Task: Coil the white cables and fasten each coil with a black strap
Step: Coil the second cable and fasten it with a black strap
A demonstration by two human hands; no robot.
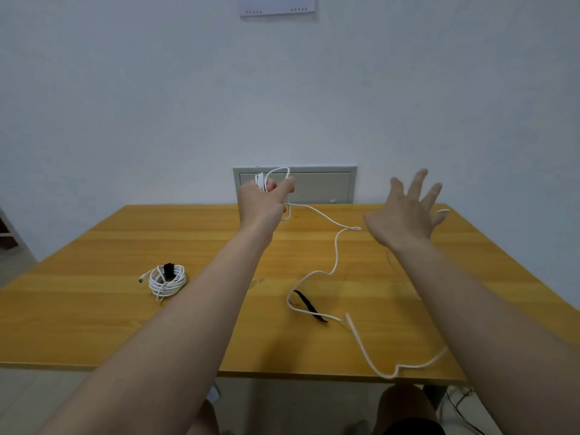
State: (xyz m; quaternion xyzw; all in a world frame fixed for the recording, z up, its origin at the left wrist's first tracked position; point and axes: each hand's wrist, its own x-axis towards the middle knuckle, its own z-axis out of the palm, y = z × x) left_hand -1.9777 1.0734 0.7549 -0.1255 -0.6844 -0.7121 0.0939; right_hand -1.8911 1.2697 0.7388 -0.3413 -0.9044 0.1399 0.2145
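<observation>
My left hand (pixel 263 199) is raised over the far side of the wooden table (pixel 94 324) and grips several loops of a white cable (pixel 335 262). The rest of that cable trails loose across the table toward the near right edge. My right hand (pixel 408 211) hovers to the right with its fingers spread, holding nothing. A loose black strap (pixel 309 306) lies on the table under the trailing cable. At the left sits a coiled white cable (pixel 166 281) bound with a black strap (pixel 168 269).
A grey wall panel (pixel 326 183) sits behind the table's far edge. A sheet of paper (pixel 277 4) hangs high on the wall. My knees show below the near table edge, and dark wires (pixel 461 409) lie on the floor at lower right.
</observation>
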